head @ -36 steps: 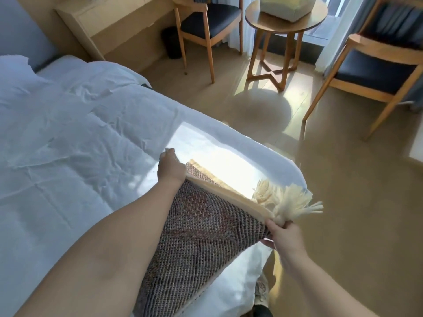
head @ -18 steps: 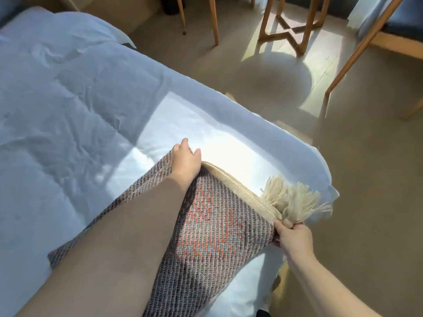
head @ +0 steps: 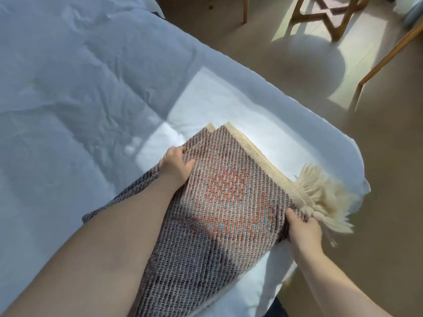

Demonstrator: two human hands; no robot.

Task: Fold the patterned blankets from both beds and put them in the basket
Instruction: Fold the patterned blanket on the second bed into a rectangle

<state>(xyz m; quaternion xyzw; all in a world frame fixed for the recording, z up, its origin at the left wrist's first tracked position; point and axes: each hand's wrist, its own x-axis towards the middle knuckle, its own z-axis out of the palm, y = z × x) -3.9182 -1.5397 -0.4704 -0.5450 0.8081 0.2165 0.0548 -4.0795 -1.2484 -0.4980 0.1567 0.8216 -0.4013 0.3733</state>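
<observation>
A folded patterned blanket, grey-brown knit with an orange and blue diamond motif and a cream border, lies on the corner of the white bed. Its cream tassel fringe hangs off the right side. My left hand grips the blanket's left edge, fingers curled under it and thumb on top. My right hand grips the near right corner just below the fringe. The basket is out of view.
The wrinkled white duvet fills the left half of the view. Wooden floor lies to the right of the bed. Round side table legs and a chair leg stand at the top right.
The blanket has come down from a raised tilt to lie flatter on the bed corner. My left hand moved from its far edge to its left edge. The view tipped downward.
</observation>
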